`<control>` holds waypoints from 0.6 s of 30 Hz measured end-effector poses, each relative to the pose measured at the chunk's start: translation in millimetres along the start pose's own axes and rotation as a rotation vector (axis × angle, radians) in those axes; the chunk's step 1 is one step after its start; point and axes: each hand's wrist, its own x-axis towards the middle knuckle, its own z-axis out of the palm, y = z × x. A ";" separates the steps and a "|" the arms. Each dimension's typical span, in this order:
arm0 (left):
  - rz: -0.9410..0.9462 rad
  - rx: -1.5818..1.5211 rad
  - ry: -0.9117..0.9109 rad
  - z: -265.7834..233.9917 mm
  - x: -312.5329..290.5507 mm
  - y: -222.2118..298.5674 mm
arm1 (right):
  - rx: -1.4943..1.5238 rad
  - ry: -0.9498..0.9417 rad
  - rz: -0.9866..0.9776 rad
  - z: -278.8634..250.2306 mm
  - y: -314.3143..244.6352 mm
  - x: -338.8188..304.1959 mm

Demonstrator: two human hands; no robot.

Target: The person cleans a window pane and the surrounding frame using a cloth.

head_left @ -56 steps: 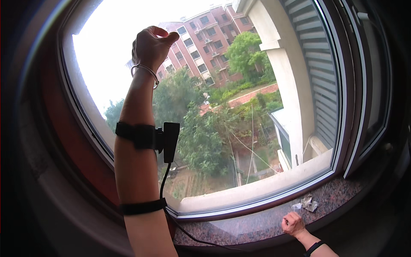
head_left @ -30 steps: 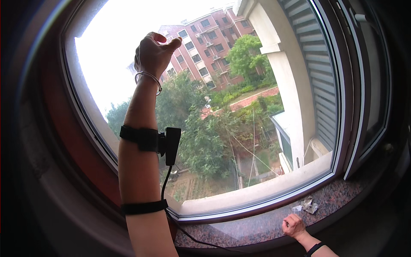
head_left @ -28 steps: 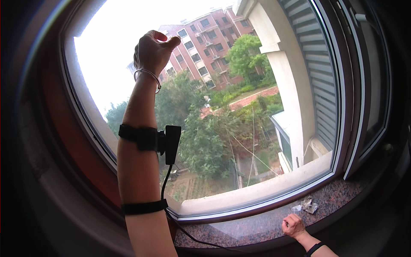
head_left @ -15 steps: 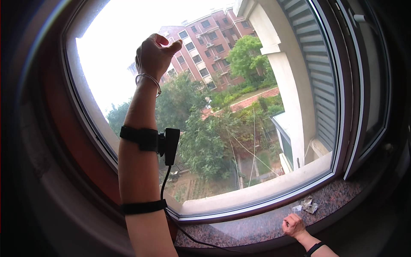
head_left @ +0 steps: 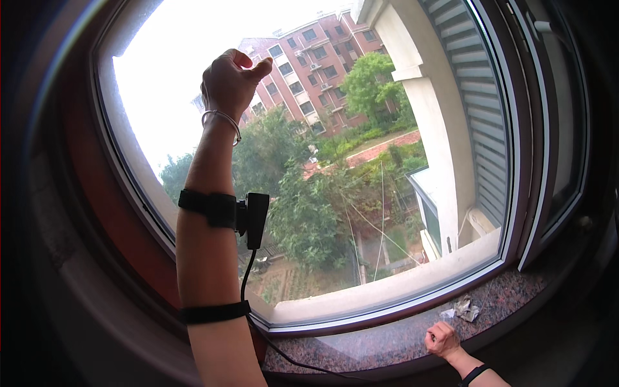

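My left arm reaches up in front of the window, and my left hand (head_left: 231, 82) is raised high against the bright view. Its fingers are curled in and the thumb sticks out to the right. The palm side is turned away, so anything inside is hidden. A thin bracelet (head_left: 222, 116) circles the wrist. Low at the right, my right hand (head_left: 443, 339) is closed in a fist at the granite windowsill (head_left: 380, 342). What it holds, if anything, I cannot make out. Just beyond it lies crumpled greyish paper (head_left: 467, 309), with a white scrap beside it.
A dark window frame (head_left: 516, 213) surrounds the view, with a hinged sash (head_left: 560, 161) at the right. A black device (head_left: 258, 220) is strapped to my left forearm, its cable (head_left: 284, 357) trailing over the sill. Outside are trees (head_left: 309, 219) and a brick building (head_left: 316, 64).
My left hand and forearm have shifted very slightly to the left. My right hand and the crumpled paper stay where they were.
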 end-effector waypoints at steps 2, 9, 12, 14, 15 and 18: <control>-0.002 0.009 -0.007 3.9 2.9 -3.6 | -0.009 0.001 0.001 1.0 1.1 -1.8; 0.051 -0.075 0.042 7.1 -0.5 -10.3 | -0.025 0.006 -0.005 -0.7 -2.5 1.7; 0.045 0.001 0.044 8.4 -2.6 -0.8 | -0.033 0.001 -0.001 0.7 1.4 -2.4; 0.000 -0.018 0.005 3.1 1.2 -2.1 | -0.025 0.004 -0.002 2.2 1.4 -2.8; 0.000 -0.016 0.006 1.9 3.4 -5.3 | -0.019 0.007 0.000 2.7 1.1 -2.9; -0.008 -0.142 -0.013 0.4 7.7 -17.5 | -0.017 0.005 -0.012 2.7 -1.1 -0.4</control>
